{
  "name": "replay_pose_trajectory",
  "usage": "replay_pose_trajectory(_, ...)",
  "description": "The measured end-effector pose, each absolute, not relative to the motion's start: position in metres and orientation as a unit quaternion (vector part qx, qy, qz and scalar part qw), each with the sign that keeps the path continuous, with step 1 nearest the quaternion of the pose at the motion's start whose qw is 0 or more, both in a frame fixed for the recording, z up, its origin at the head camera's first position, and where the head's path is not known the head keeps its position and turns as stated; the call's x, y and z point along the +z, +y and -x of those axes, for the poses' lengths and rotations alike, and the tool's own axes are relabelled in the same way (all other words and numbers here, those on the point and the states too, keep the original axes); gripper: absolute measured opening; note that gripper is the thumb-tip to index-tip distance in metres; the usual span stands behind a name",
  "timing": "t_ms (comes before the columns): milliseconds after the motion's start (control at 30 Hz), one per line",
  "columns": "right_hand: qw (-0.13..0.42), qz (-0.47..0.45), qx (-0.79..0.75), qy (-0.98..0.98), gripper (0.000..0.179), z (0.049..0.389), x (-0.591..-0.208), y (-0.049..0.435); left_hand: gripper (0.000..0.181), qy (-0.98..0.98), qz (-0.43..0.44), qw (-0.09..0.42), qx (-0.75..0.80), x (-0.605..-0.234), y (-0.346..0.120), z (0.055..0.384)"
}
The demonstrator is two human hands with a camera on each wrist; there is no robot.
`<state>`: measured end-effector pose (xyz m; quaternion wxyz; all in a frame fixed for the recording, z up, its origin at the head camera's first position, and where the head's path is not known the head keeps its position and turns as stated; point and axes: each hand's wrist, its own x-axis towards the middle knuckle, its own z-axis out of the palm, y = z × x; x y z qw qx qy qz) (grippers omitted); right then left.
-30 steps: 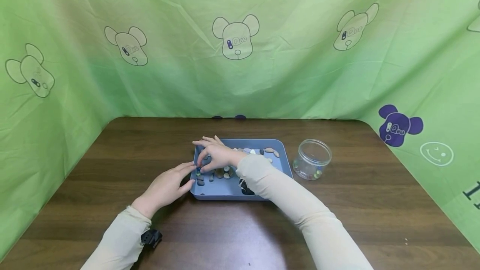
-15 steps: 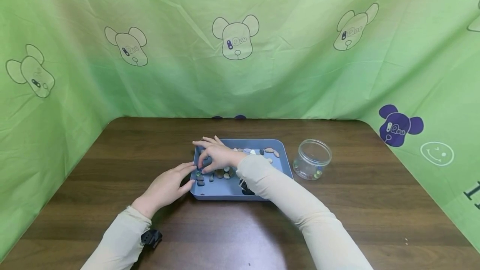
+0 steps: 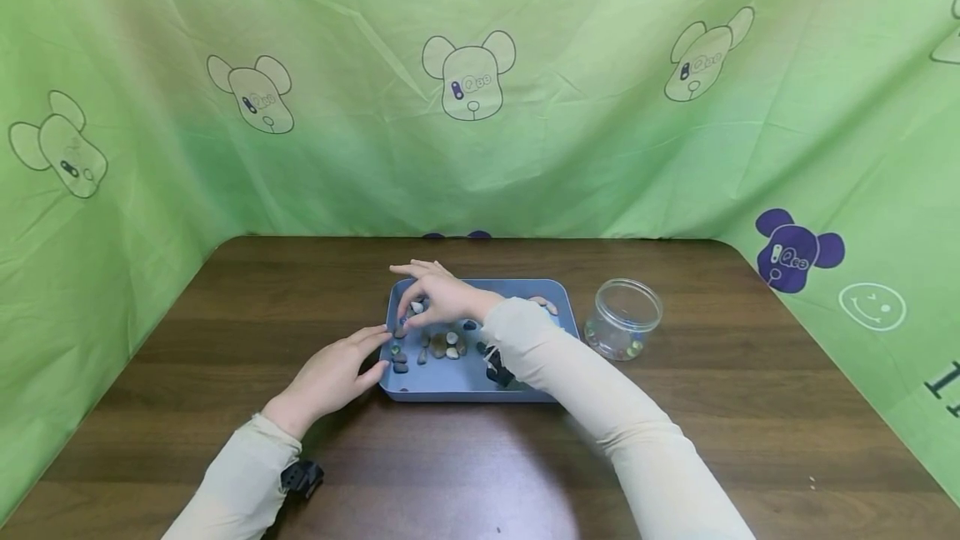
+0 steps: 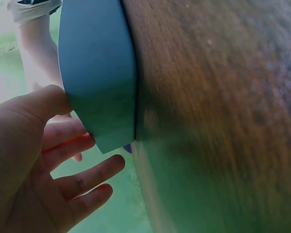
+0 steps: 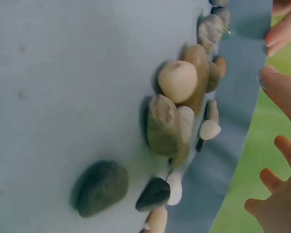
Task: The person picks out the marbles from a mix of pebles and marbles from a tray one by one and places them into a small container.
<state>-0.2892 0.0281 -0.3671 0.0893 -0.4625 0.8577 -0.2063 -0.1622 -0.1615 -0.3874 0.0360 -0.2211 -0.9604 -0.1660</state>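
In the head view a blue tray (image 3: 480, 396) lies on the table with pebbles (image 3: 438, 346) scattered in it. My left hand (image 3: 330, 377) rests at the tray's left side, thumb and fingertips touching its rim; the left wrist view shows these fingers loosely extended beside the tray wall (image 4: 102, 73). Over the tray's left part, my right hand (image 3: 441, 297) pinches a small glassy blue marble (image 5: 262, 80) between thumb and index finger, partly hidden by the fingertips. The other right fingers are spread. A green marble (image 3: 395, 349) lies near the left rim, among dark pebbles.
A clear open jar (image 3: 624, 319) with several marbles at its bottom stands just right of the tray. Larger stones, among them a dark one (image 5: 104, 188), lie in the tray. A green curtain (image 3: 480, 173) hangs behind the table (image 3: 480, 473).
My right hand has risen and drawn slightly back from the tray's left end, lifting the blue marble between its fingertips. The left hand stays at the rim.
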Motion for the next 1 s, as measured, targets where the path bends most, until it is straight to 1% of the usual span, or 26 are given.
replay_pose_trajectory(567, 0.071, 0.484, -0.237, 0.839, 0.016, 0.283, -0.353, 0.042, 0.046, -0.962, 0.214, 0.030, -0.164, -0.389, -0.162, 0.163)
replay_pose_trajectory(867, 0.075, 0.472, -0.252, 0.841, 0.015, 0.279, -0.346, 0.051, 0.046, -0.964, 0.208, 0.023, -0.165, -0.389, -0.161, 0.163)
replay_pose_trajectory(1000, 0.066, 0.469, -0.259, 0.842, 0.014, 0.280, -0.342, 0.057, 0.045, -0.964, 0.208, 0.023, -0.166, -0.388, -0.160, 0.163)
